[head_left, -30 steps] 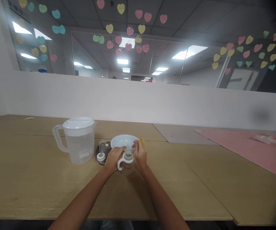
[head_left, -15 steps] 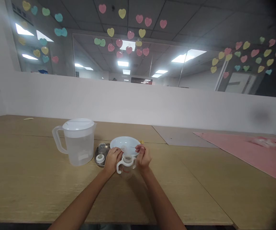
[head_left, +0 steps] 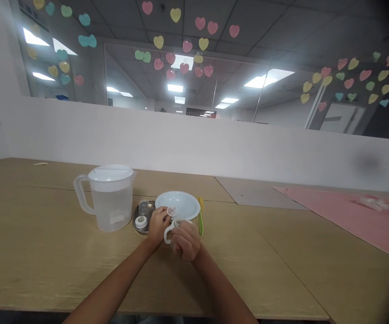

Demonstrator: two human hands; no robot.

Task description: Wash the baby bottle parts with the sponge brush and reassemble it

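Note:
Above the baby bottle, my left hand is closed, its fingertips on a small clear round piece. A thin pale strip runs down from this piece toward my right hand. That hand is curled in front of the bottle, and what its fingers hold is hidden. Behind it the bottle shows mostly as a white curved handle; its body is covered. Left of my left hand lies a round metal tray, with a clear dome cap and a white screw ring in it.
A white bowl stands just beyond my hands, with a yellow-headed brush with a green handle at its right. A lidded plastic pitcher of water stands at the left. A pink mat covers the table's right part.
My right hand has moved down and left from beside the bowl to in front of the bottle, uncovering the brush. My left hand has hardly moved and keeps the clear piece.

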